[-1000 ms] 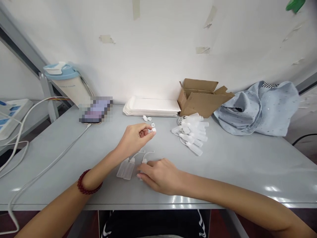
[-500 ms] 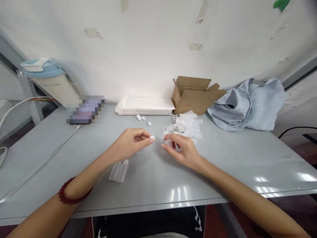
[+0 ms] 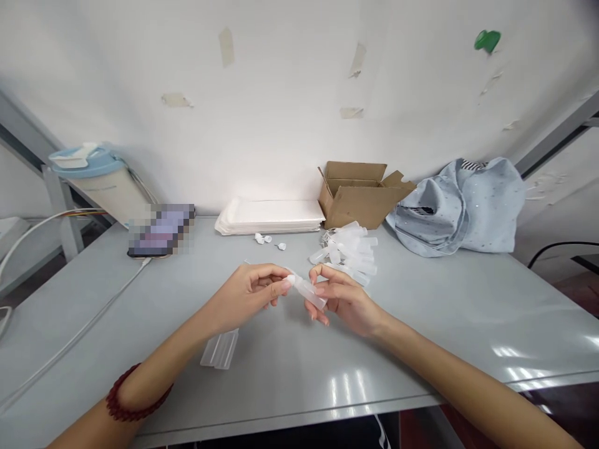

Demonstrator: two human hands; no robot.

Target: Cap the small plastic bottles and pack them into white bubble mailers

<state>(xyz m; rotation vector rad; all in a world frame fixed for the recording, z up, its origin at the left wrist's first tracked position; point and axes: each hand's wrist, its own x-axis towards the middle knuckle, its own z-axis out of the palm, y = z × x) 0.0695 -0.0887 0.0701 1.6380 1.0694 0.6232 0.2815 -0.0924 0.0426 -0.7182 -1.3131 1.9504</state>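
Observation:
Between the fingertips of my left hand (image 3: 255, 292) is a small white cap (image 3: 291, 280), pinched at the neck end of a tube. My right hand (image 3: 349, 296) has its thumb and fingers closed on that small translucent plastic tube (image 3: 311, 293), which slants down to the right. Cap and tube meet; whether the cap is seated I cannot tell. Past my right hand lies a pile of similar translucent tubes (image 3: 353, 246). A few clear tubes (image 3: 221, 349) lie side by side below my left wrist, partly hidden by it. Several loose white caps (image 3: 279, 246) rest farther back.
Along the wall stand a stack of white envelopes (image 3: 276, 215), an open cardboard box (image 3: 358, 206) and a light blue cloth bag (image 3: 486, 212). At the left are a phone (image 3: 161, 231) with a white cable (image 3: 93, 318) and a large blue-lidded cup (image 3: 100, 187). Everything rests on a grey table (image 3: 397, 374).
My right hand has taken a tube from near the pile and brought it to the cap in my left hand. The camera view has tilted up slightly.

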